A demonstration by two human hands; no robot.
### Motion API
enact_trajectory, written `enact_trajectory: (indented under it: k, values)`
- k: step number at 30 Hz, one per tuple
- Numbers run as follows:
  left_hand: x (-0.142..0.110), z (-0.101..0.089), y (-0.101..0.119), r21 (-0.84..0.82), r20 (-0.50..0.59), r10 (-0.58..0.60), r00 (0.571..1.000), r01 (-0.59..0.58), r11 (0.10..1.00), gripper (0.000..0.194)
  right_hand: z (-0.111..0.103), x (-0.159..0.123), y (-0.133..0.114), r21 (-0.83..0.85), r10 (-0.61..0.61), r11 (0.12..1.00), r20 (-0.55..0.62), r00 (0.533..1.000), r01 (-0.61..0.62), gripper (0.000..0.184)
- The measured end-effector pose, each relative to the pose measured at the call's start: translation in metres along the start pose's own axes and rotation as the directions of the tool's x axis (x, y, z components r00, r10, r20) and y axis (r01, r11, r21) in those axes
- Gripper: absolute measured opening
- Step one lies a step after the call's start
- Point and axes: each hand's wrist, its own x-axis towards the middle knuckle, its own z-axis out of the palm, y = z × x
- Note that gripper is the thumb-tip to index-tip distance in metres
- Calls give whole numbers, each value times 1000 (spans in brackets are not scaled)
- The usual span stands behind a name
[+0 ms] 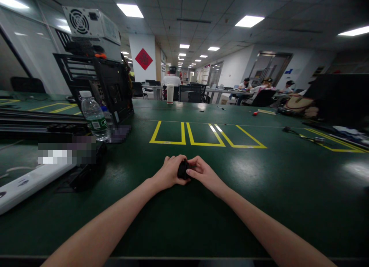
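Over the green table, a small black rounded object (182,169) sits between my two hands; its kind cannot be made out. My left hand (172,170) is closed around its left side, thumb low and fingers over the top. From the right, my right hand (203,173) is closed at the object's edge, thumb and fingers pinched against it. The fingers hide part of the object. Both forearms reach in from the bottom of the view.
Yellow tape outlines (207,145) mark the green table (184,224) beyond my hands. At left stand a water bottle (93,115), an open computer case (112,86) with a power supply (92,23) on top, and a long white object (34,180). A cup (170,94) stands farther back. People sit beyond.
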Motion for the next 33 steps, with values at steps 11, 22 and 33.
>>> enact_trajectory:
  k: [11,22,33]
  values:
    - [1,0,0,-4,5,2,1000,-1,1000,53,-1,-2,-3,11,5,1000,48,999,-6,28]
    - [2,3,-1,30,-20,13,1000,-12,999,54,-1,3,4,-1,19,1000,-10,1000,-19,29]
    - [1,1,-2,15,-5,2,1000,-2,1000,54,0,-3,-5,36,-8,999,46,999,6,25]
